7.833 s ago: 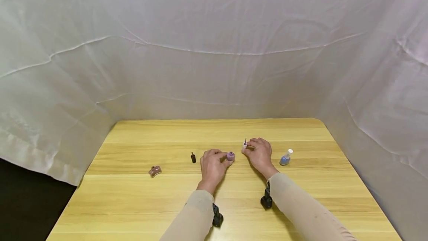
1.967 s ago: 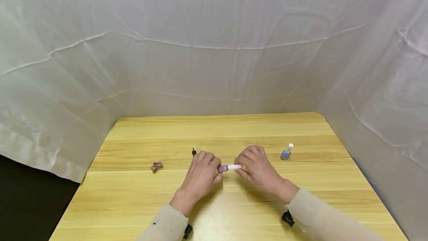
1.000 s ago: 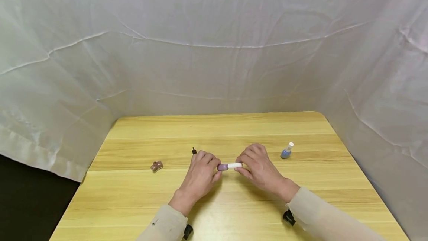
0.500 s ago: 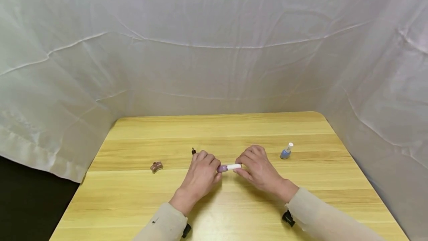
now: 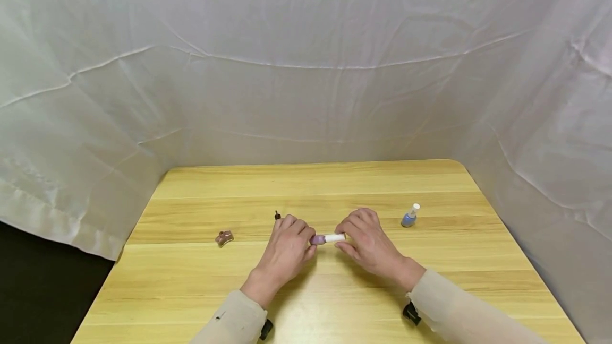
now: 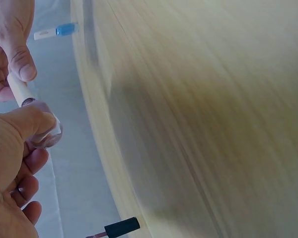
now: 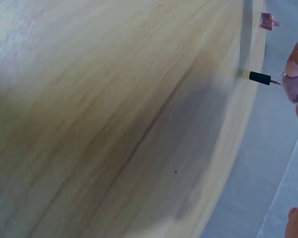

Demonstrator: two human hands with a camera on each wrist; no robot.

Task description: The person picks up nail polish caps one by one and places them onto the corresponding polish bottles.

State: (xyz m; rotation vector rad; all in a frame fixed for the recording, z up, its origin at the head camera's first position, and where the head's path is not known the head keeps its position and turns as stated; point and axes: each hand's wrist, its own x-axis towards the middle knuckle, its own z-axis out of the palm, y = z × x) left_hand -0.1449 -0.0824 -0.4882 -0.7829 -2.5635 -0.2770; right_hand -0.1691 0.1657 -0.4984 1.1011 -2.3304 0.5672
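Note:
My left hand [image 5: 286,248] pinches the body of a purple nail polish bottle [image 5: 317,240], which lies sideways in the air with its neck to the right. The bottle's white cap [image 5: 334,238] sits against the neck, and my right hand [image 5: 370,240] holds its far end between thumb and fingers. In the left wrist view my thumb presses the glass and part of a pale label [image 6: 54,126] shows. Just beyond my left hand stands a black brush cap [image 5: 277,216], brush upward and partly hidden by the hand. Whether the white cap is fully screwed down is unclear.
An uncapped brownish-pink polish bottle [image 5: 223,237] stands at the left of the wooden table [image 5: 191,291]. A blue polish bottle with a white cap [image 5: 409,216] stands at the right. Pale fabric [image 5: 306,94] hangs around the table's back and sides.
Some eight seconds ago the purple bottle and its white brush cap were apart, one in each hand; now they are joined. Over the last two seconds the hands barely shift.

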